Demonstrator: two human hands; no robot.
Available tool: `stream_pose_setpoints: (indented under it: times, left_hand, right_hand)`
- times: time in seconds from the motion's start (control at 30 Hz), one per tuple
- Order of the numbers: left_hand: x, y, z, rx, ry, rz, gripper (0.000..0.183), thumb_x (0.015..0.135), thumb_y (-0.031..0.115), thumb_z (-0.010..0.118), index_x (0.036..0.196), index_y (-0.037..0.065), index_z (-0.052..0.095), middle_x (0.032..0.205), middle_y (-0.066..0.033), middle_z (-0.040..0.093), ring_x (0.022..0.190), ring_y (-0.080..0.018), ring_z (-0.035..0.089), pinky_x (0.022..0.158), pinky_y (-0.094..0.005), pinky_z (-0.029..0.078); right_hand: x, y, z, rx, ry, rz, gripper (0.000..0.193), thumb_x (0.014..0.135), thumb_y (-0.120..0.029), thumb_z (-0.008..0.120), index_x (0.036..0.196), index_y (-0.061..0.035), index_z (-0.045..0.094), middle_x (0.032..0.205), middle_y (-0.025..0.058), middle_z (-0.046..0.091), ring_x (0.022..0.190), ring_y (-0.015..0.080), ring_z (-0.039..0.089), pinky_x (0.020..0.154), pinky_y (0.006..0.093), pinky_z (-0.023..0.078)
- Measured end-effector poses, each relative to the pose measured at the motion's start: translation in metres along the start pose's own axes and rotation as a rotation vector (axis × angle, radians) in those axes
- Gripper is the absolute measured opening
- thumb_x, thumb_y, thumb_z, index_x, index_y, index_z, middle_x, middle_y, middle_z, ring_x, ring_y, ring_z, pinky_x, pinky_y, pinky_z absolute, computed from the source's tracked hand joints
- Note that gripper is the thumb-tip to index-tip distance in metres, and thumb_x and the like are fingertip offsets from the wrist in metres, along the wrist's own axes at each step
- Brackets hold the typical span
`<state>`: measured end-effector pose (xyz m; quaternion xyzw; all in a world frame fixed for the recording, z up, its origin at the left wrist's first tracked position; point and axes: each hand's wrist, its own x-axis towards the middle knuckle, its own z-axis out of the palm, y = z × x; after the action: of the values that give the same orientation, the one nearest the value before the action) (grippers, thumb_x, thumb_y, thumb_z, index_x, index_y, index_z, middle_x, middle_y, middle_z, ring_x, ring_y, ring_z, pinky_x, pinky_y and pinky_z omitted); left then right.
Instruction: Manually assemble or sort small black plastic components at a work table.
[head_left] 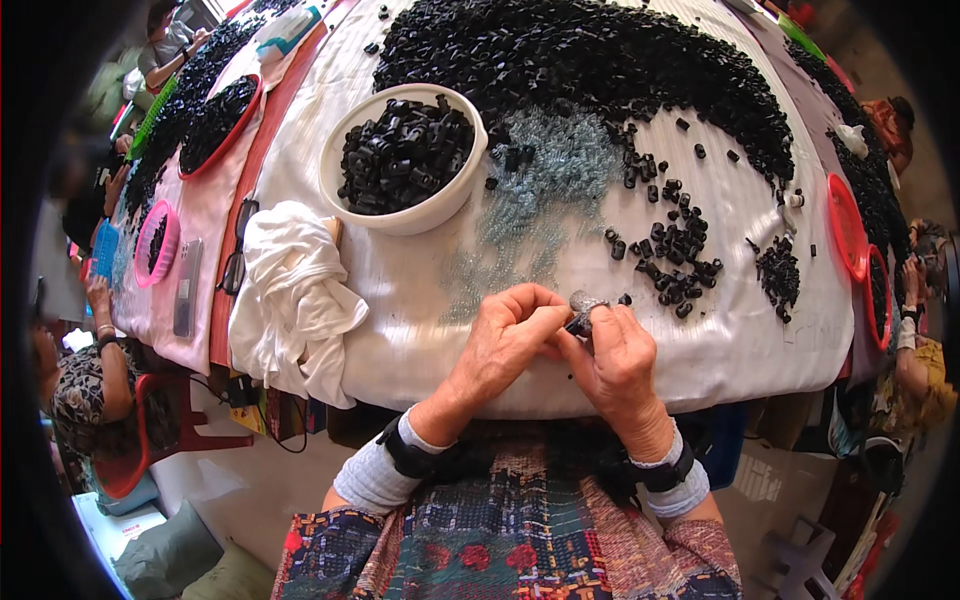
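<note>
Here the left hand (505, 335) and right hand (615, 350) meet at the near edge of the worktop (420, 290), fingers pinched shut together on a small black part (578, 324) with a clear piece (583, 301) at its top. It sits between the fingertips; a loose pinch could likely drop it off the edge, near the lap.

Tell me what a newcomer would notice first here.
The huge heap of black parts across the table's far side, then the white bowl of the same parts, left of centre. At the near edge, the left hand and right hand meet around one small part.
</note>
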<state>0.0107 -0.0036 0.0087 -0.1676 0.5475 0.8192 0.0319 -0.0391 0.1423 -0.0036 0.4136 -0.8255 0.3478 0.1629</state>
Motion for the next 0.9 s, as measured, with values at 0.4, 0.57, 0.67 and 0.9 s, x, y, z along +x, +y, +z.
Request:
stream_pose_setpoints:
  times: [0.4,0.57,0.67,0.9]
  left_hand:
    - [0.002,0.004,-0.008,0.078,-0.159,-0.061,0.017,0.088,0.014,0.061,0.092,-0.003,0.063,0.082,-0.0045,0.065,0.071,-0.0091,0.061,0.065,-0.0216,0.050]
    - [-0.002,0.002,-0.006,0.134,-0.161,-0.004,0.017,0.088,0.015,0.061,0.091,-0.002,0.063,0.079,-0.0045,0.065,0.069,-0.0093,0.061,0.064,-0.0216,0.050]
    - [-0.003,0.001,-0.001,0.109,-0.237,-0.010,0.017,0.088,0.017,0.062,0.091,0.000,0.064,0.078,-0.0033,0.064,0.068,-0.0089,0.060,0.062,-0.0217,0.050]
    - [-0.011,-0.002,-0.008,0.137,-0.318,-0.035,0.020,0.090,0.021,0.059,0.088,0.001,0.063,0.078,-0.0030,0.064,0.069,-0.0086,0.060,0.064,-0.0225,0.049]
  right_hand:
    - [0.009,-0.001,-0.013,0.050,0.019,-0.003,0.036,0.065,-0.012,0.075,0.090,0.0031,0.053,0.074,0.0137,0.053,0.069,0.0310,0.053,0.060,0.0390,0.046]
    - [0.003,-0.001,-0.014,0.009,-0.048,-0.021,0.028,0.067,-0.012,0.073,0.082,-0.0005,0.051,0.072,0.0140,0.051,0.066,0.0321,0.051,0.056,0.0396,0.043]
    - [0.001,-0.001,-0.017,0.005,0.015,-0.054,0.023,0.068,-0.008,0.071,0.074,-0.0016,0.050,0.067,0.0133,0.049,0.060,0.0314,0.050,0.052,0.0397,0.042]
    - [0.002,-0.009,-0.020,0.014,0.000,-0.110,0.026,0.065,-0.009,0.073,0.073,-0.0011,0.050,0.066,0.0126,0.049,0.060,0.0301,0.050,0.052,0.0388,0.042]
